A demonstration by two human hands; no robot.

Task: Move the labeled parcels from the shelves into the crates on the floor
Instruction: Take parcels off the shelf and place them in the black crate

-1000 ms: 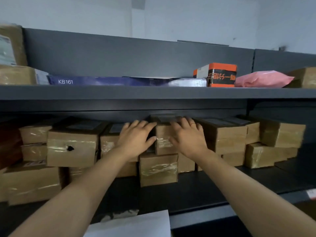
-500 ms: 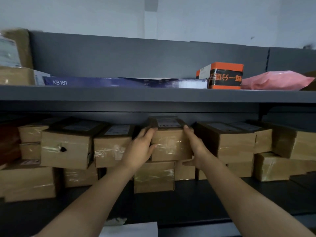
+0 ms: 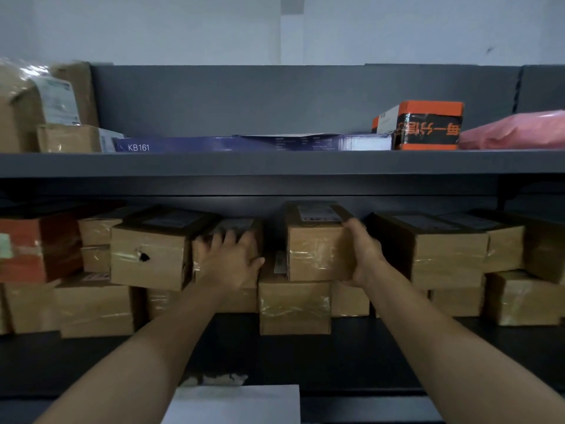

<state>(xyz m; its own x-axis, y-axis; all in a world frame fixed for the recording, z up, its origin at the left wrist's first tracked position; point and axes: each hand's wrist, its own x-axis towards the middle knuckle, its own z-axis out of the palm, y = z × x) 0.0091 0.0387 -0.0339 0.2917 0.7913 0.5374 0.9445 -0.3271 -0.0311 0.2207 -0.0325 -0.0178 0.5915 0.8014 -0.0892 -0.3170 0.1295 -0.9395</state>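
Taped brown cardboard parcels are stacked along the lower shelf (image 3: 305, 356). One parcel with a white label on top (image 3: 318, 249) sticks out of the upper row at the middle. My right hand (image 3: 362, 255) grips its right side, thumb on the top edge. My left hand (image 3: 227, 261) lies on the front of the neighbouring parcel (image 3: 224, 231) to the left, fingers spread up to its top edge and thumb pointing right. No crate is in view.
The upper shelf (image 3: 275, 162) carries a flat blue KB161 box (image 3: 183, 145), an orange and black box (image 3: 428, 127), a pink bag (image 3: 513, 133) and brown parcels at the left (image 3: 39, 111). A white sheet (image 3: 235, 403) lies below, between my forearms. An orange parcel (image 3: 39, 249) sits at the far left.
My left hand has left the labeled parcel and moved left onto the neighbouring one. My right hand still holds the labeled parcel's right side.
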